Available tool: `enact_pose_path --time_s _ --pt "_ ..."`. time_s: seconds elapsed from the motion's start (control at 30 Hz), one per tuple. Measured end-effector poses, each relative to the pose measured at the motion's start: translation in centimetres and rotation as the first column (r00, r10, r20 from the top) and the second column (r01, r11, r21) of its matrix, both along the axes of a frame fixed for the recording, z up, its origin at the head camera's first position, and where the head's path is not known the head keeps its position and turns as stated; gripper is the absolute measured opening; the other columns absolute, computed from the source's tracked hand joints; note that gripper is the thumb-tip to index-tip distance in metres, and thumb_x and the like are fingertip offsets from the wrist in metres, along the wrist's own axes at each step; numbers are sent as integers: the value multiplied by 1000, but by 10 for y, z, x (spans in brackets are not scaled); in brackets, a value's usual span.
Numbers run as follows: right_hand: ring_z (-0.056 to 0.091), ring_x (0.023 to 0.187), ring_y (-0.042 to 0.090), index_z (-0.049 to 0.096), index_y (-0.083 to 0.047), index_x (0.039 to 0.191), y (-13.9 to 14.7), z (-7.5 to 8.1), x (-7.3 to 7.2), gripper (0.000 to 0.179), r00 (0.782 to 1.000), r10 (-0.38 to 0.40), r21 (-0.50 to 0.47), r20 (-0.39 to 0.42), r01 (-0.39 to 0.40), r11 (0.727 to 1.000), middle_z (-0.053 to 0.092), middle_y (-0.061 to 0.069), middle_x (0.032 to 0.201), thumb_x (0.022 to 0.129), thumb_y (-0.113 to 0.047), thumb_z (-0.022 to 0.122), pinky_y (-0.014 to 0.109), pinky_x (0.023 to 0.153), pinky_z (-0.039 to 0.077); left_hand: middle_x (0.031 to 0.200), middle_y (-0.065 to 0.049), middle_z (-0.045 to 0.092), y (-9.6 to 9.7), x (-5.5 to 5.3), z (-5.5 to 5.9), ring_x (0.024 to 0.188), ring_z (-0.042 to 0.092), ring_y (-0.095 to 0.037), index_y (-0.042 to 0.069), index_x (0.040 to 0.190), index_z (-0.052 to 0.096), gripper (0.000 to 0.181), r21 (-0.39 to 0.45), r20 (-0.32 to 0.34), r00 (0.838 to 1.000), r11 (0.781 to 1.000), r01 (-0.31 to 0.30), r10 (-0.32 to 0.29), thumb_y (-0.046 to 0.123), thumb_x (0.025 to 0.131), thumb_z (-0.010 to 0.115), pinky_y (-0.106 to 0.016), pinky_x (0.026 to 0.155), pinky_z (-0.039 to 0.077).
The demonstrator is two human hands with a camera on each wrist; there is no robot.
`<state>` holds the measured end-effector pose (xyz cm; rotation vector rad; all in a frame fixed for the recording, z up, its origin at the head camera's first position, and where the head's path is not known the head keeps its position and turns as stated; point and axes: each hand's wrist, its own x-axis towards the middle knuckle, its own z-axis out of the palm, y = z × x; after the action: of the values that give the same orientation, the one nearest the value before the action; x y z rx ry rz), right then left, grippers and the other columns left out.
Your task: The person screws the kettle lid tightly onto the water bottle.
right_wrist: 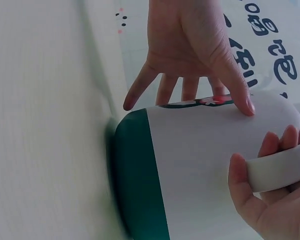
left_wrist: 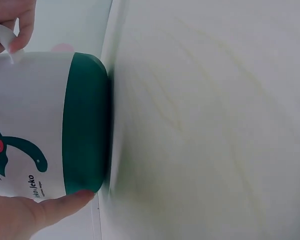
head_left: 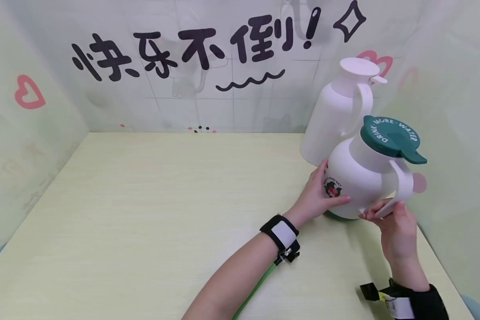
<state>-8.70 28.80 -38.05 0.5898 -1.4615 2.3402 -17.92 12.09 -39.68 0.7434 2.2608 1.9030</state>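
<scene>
A white thermos jug (head_left: 360, 178) with a green lid (head_left: 392, 138) and a green base (left_wrist: 85, 125) stands at the right of the table. My left hand (head_left: 318, 193) rests against its printed side, with the fingers spread in the right wrist view. The jug's handle (head_left: 402, 182) faces me on the right. Around the lower part of that handle curl the fingers of my right hand (head_left: 398, 226); the right wrist view shows the handle (right_wrist: 280, 167) inside the fingers.
Behind the jug stands a taller, all-white thermos jug (head_left: 330, 120), close to it. The pale wooden table (head_left: 144, 213) stretches to the left. A printed curtain (head_left: 200, 102) hangs along the back, and the right side wall is near the jugs.
</scene>
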Motion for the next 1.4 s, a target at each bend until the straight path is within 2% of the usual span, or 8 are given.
enact_pose_path --time_s 0.17,0.3,0.53,0.63,0.8,1.0,1.17,1.4 --pt "66 80 19 60 7 90 -5 5 6 39 973 -206 85 105 198 977 65 11 82 105 -23 39 28 68 55 150 4 25 -7 2 -2 128 34 -11 29 153 13 95 -51 14 1000 999 18 -17 33 82 77 -35 104 33" --pt "64 83 17 59 10 91 -10 13 12 41 900 -383 220 209 338 915 66 9 85 104 -24 41 25 64 54 153 5 24 -15 2 -5 133 30 -10 25 154 15 94 -86 -6 999 996 33 -34 35 83 76 -35 106 30" --pt "61 89 16 57 12 98 -13 21 19 35 832 -487 369 266 379 849 65 7 90 102 -22 47 23 62 53 150 6 30 -32 3 -4 134 32 -11 25 152 22 86 -178 15 997 981 80 -79 41 84 73 -35 106 30" --pt "58 91 6 57 4 104 -11 22 22 26 794 -581 596 177 383 706 63 0 94 102 -19 46 17 64 51 147 8 36 -41 2 -2 131 37 -12 24 150 28 80 -232 7 993 966 116 -118 43 85 71 -33 103 34" --pt "58 95 11 54 0 118 -8 30 31 29 738 -673 913 -37 299 278 63 11 104 102 -22 45 25 70 46 147 6 39 -56 3 3 133 35 -9 19 149 32 76 -399 -27 976 897 188 -217 41 87 69 -25 104 30" --pt "59 89 45 52 7 124 -8 43 39 47 784 -620 994 -10 77 82 64 29 101 102 -33 41 53 66 43 128 -1 59 -78 9 18 115 54 -11 13 139 50 53 -668 -151 923 725 169 -355 36 93 64 -20 93 40" --pt "60 87 39 61 3 117 -14 52 44 46 800 -600 999 -1 28 35 67 21 99 102 -37 42 50 66 44 106 2 67 -103 11 33 95 61 -9 12 116 66 31 -757 -256 892 651 55 -373 33 94 62 -20 79 46" --pt "59 76 19 69 -9 98 -40 67 40 20 856 -506 966 -107 210 150 68 4 86 98 -25 57 32 60 46 61 10 48 -141 11 51 53 41 -3 16 73 61 27 -702 -430 858 702 -122 -281 26 97 57 -19 51 34"
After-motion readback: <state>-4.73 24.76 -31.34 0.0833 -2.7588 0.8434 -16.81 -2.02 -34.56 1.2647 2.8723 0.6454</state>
